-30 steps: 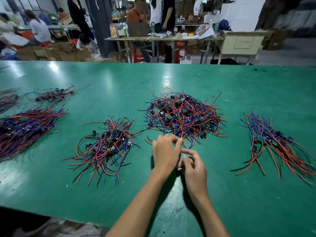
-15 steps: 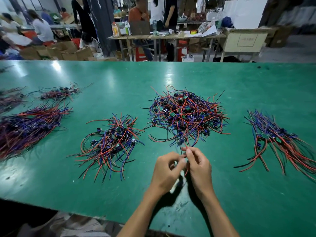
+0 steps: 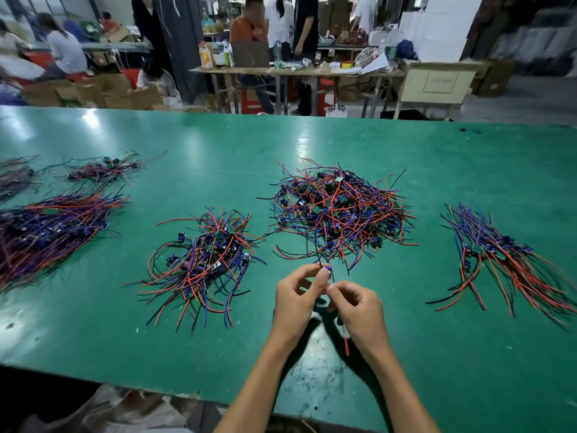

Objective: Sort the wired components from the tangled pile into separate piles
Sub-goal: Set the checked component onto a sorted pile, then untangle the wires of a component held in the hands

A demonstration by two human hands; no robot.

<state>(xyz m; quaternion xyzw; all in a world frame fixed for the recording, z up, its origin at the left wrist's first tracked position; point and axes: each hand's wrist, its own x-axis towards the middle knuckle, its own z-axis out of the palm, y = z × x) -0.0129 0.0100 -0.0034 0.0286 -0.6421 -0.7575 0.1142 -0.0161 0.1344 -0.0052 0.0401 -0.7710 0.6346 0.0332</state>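
A big green table (image 3: 406, 151) holds heaps of red, blue and black wires. The tangled pile (image 3: 340, 210) sits in the middle. A smaller pile (image 3: 206, 260) lies to its left. A straighter bunch (image 3: 505, 260) lies by the right edge. More bundles (image 3: 46, 229) lie along the left edge.

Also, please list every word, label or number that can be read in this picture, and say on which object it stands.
No text can be read.
Beige cabinet: a framed label on its front, too blurred to read.
Yellow bottle on the far table: label too small to read.
Small green boards in the tangled pile: no legible markings.
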